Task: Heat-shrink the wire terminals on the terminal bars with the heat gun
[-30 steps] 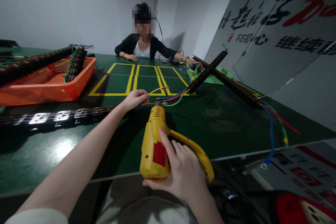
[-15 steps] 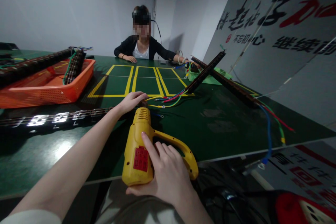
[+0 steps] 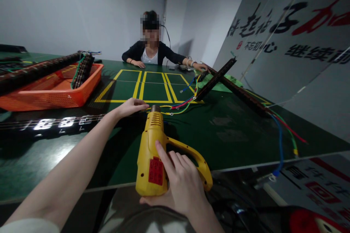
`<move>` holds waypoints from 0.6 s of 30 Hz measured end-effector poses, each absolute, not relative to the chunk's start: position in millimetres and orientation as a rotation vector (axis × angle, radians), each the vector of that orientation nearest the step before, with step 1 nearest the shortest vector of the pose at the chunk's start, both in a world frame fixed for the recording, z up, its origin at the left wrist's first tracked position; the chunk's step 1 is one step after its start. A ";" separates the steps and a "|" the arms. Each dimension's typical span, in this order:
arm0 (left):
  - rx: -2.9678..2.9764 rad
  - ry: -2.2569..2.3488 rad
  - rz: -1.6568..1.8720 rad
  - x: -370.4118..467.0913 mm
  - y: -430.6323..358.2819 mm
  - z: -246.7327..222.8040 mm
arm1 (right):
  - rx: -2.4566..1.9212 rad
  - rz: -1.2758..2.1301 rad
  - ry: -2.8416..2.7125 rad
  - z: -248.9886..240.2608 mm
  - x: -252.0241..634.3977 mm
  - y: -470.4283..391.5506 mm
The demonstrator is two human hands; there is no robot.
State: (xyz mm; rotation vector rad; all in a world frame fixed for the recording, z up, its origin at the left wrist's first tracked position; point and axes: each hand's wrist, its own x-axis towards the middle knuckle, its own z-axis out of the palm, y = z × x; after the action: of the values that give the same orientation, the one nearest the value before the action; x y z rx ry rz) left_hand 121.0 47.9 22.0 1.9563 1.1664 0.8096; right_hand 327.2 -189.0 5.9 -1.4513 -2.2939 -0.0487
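My right hand (image 3: 182,182) is wrapped round the body of a yellow heat gun (image 3: 153,142). Its index finger lies along the casing above a red label, and the metal nozzle (image 3: 155,108) points away from me. Close to the nozzle's left side, my left hand (image 3: 132,107) has its fingers closed on coloured wires (image 3: 165,106); the exact grip is partly hidden. Ring terminals (image 3: 171,114) show on wire ends right of the nozzle. A long dark strip with shiny patches (image 3: 68,122) lies on the table, running left from under my left forearm.
An orange basket (image 3: 82,93) with dark wired strips stands at left. At right, two crossed dark strips (image 3: 218,76) rest by a green basket (image 3: 235,81), with wires (image 3: 281,134) hanging over the table edge. A co-worker (image 3: 150,52) sits opposite, one hand near those strips.
The heat gun and my right hand appear slightly farther right and lower, while my left hand appears slightly left of the nozzle. The co-worker's hand has lifted from the wires onto the strip.
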 end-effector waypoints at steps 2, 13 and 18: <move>1.895 1.142 0.773 121.0 48.3 22.9 | -1.459 -0.033 -2.299 6.2 327.9 -189.1; 1.760 0.996 0.691 114.8 47.4 22.2 | -1.488 0.036 -2.302 7.1 328.2 -187.9; 1.898 0.932 0.484 117.2 52.6 16.1 | -1.525 0.106 -2.297 10.2 326.7 -189.2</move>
State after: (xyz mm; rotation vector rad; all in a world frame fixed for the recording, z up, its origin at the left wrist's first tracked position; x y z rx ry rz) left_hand 117.2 52.6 16.1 1.8982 0.9320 0.4840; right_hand 326.7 -189.2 10.2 -1.5246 -2.2970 0.1062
